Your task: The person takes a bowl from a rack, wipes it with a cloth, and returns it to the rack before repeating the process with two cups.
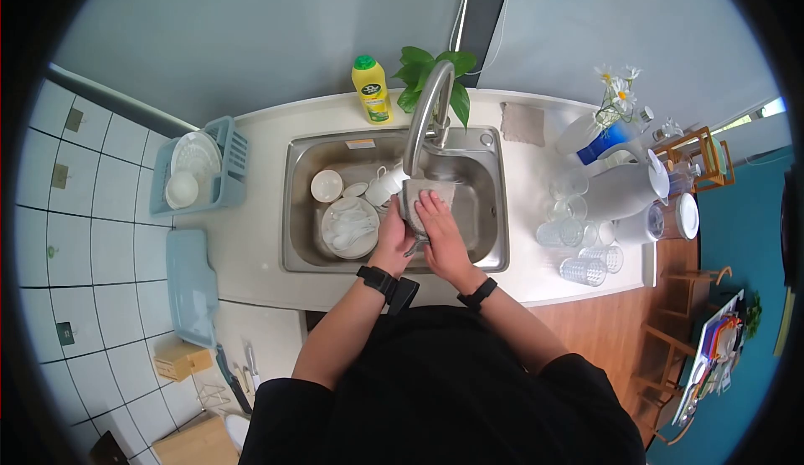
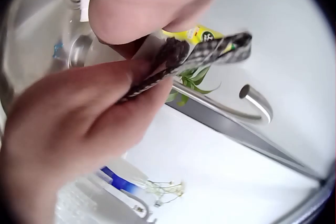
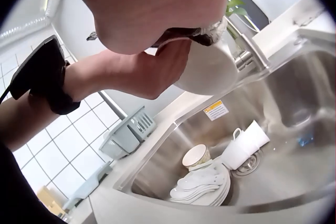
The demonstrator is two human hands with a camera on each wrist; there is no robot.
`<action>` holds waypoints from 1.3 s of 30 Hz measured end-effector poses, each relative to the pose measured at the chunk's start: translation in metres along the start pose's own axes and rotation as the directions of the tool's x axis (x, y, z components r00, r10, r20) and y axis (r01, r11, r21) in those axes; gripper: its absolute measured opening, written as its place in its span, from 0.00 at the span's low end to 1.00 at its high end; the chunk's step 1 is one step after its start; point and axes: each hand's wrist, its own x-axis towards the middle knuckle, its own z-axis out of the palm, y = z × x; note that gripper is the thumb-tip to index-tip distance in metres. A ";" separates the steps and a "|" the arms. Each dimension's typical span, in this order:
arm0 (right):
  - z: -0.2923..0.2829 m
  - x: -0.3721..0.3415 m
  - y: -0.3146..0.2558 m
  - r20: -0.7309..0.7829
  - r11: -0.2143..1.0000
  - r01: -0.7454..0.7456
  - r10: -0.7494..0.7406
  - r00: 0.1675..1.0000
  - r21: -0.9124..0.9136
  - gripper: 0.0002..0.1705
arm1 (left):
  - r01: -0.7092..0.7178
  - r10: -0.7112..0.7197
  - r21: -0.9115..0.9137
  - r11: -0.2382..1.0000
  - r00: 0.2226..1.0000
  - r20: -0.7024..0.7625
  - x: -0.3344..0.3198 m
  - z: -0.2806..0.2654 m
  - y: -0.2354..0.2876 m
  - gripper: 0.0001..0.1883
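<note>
Over the sink (image 1: 494, 256), both hands work close together on a white cup (image 3: 207, 71) and a grey checkered cloth (image 1: 435, 190). My left hand (image 1: 394, 239) grips the cup, which the cloth and hands mostly cover in the head view. On the other side, my right hand (image 1: 444, 231) pinches the cloth between thumb and fingers and presses it to the cup. Below in the sink, white mugs (image 3: 244, 148) lie on their sides beside a bowl (image 1: 327, 185) and a stack of plates (image 3: 224, 190) with several white spoons (image 1: 350, 227) on top.
The tall faucet (image 1: 429, 118) arches right behind the hands. At the back stand a yellow cleaner bottle (image 1: 373, 92) and a green plant (image 1: 410, 67). Several glasses (image 1: 582, 271) and a pitcher (image 1: 624, 190) occupy the right counter; a blue dish rack (image 1: 234, 159) is left.
</note>
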 end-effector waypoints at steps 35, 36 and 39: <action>0.051 0.020 -0.041 0.091 0.124 -0.357 0.844 0.529 0.926 0.12 | -0.316 0.319 0.490 0.813 0.944 0.080 0.002 -0.021 0.042 0.17; 0.047 0.026 -0.049 0.191 -0.118 -0.178 0.855 0.483 0.977 0.14 | -0.403 0.390 0.718 0.567 0.900 0.197 0.000 -0.024 0.046 0.17; 0.033 0.018 -0.028 0.296 -0.232 -0.187 0.798 0.524 0.955 0.15 | -0.459 0.351 0.884 0.086 0.845 0.404 -0.006 -0.032 0.059 0.17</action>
